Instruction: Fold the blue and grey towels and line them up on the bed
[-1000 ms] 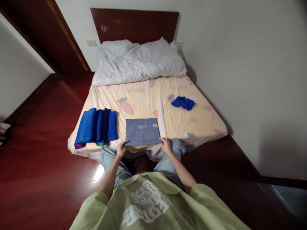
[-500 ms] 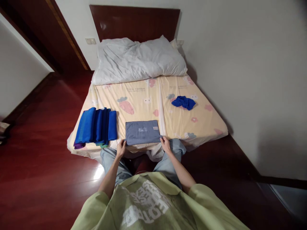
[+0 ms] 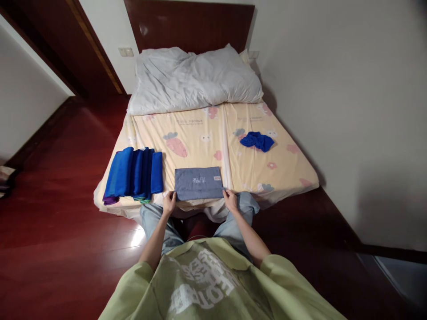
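Note:
A grey cloth (image 3: 198, 183) with white lettering and a small pale label lies flat, as a rectangle, at the near edge of the bed. My left hand (image 3: 169, 202) pinches its near left corner. At the near right corner my right hand (image 3: 230, 200) pinches the cloth between thumb and fingers. To the left lies a row of folded blue cloths (image 3: 133, 173), overlapping one another, with purple and green edges showing underneath. A crumpled blue cloth (image 3: 257, 141) rests farther back on the right.
The bed (image 3: 196, 129) has a yellow sheet with carrot prints. A grey-white quilt (image 3: 196, 82) lies bunched against the dark headboard (image 3: 190, 24). A wall (image 3: 333, 111) runs along the right side, and my knees touch the bed's near edge.
The view has tilted slightly, so the bed's far part sits higher. Both hands keep hold of the grey cloth's near corners, and its near edge has shifted slightly.

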Available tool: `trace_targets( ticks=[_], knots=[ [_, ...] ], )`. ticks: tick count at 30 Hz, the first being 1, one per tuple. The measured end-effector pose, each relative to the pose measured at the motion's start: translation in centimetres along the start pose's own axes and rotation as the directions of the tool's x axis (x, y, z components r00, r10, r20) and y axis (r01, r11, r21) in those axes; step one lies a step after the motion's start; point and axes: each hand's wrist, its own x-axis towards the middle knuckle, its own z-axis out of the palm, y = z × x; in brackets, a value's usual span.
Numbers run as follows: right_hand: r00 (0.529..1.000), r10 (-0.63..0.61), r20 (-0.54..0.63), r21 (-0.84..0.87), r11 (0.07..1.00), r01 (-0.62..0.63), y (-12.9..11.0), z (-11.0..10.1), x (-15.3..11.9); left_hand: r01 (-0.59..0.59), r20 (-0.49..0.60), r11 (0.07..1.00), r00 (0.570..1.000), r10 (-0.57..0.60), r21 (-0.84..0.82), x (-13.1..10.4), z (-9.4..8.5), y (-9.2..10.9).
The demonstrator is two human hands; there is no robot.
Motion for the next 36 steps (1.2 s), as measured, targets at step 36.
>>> trace_targets(
  ticks=[36],
  knots=[
    [0.997,0.073,-0.030,-0.164,0.983,-0.077,-0.86,0.26,0.35,-0.092,-0.053,0.984,0.993,0.101,0.150,0.02,0.30,0.12]
  ],
)
